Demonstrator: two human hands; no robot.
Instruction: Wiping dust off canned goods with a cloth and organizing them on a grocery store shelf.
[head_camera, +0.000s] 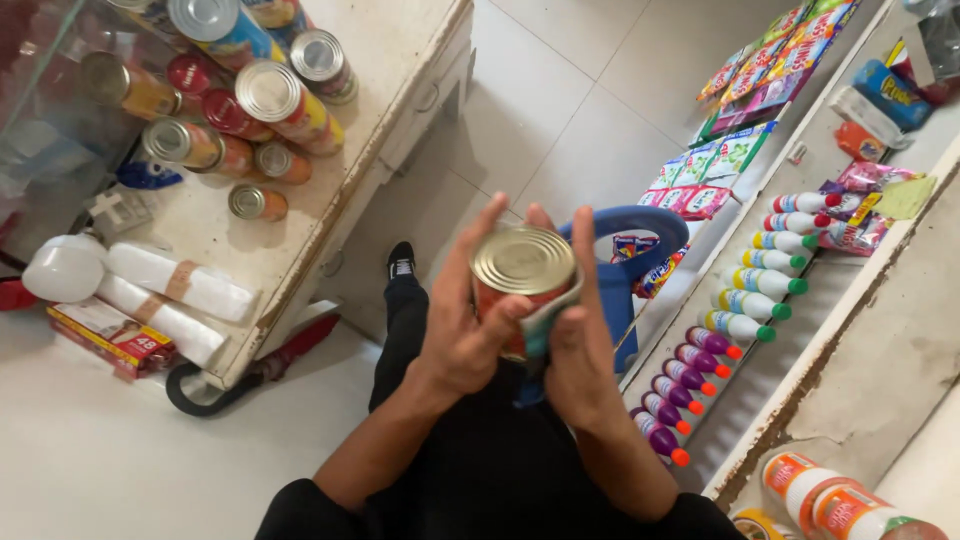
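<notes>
Tin can (524, 262) clasped between left hand (462, 330) and right hand (578, 345); label mostly hidden by fingers.

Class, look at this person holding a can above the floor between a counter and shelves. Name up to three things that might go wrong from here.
1. The can is pressed only between the open palms of the left hand and right hand, with no closed grip; it might slip and fall onto the person's shoe.
2. Cans lie loose on their sides on the counter, some near its edge; a bump might roll them off.
</notes>
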